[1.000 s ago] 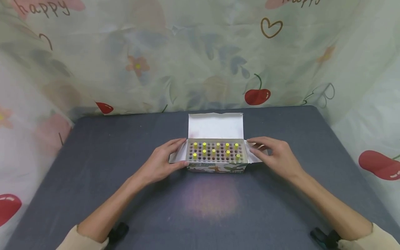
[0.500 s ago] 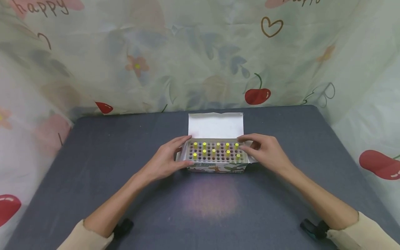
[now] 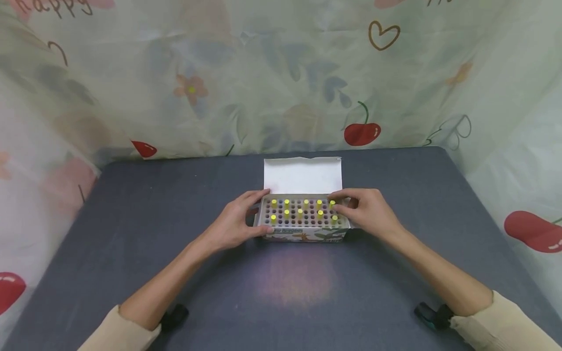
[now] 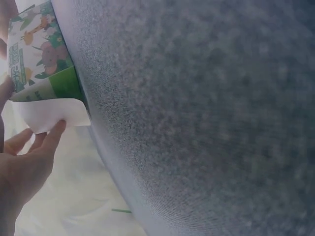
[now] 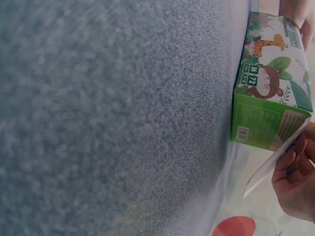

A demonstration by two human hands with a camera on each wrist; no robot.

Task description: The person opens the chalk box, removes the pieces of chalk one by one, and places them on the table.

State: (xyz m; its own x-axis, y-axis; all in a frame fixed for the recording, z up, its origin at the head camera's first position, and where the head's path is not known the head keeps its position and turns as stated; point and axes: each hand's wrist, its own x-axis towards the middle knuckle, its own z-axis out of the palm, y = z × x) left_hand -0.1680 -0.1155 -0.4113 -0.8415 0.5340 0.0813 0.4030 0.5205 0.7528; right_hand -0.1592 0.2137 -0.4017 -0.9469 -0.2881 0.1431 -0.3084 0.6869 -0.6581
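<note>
A printed cardboard box (image 3: 307, 235) stands with its white lid (image 3: 303, 175) raised. Inside, a grid of round holes (image 3: 303, 224) holds several yellow-ended sticks (image 3: 300, 211). My left hand (image 3: 234, 222) grips the box's left end, thumb at the front corner and index finger at the back; in the left wrist view its other fingers touch a white side flap (image 4: 54, 113). My right hand (image 3: 369, 209) reaches over the right flap (image 5: 275, 164), thumb and index fingertips on either side of the yellow-ended stick (image 3: 332, 203) at the back right. Its other fingers are curled.
The box stands on a dark grey table (image 3: 290, 287) towards its back edge. A patterned cloth (image 3: 263, 87) with cherries and flowers hangs behind and at both sides. A dark wrist strap (image 3: 175, 316) is on each forearm.
My right hand has moved left from beside the right flap to the back-right yellow-ended stick. My left hand has shifted right against the box, and the left flap stands closer to it.
</note>
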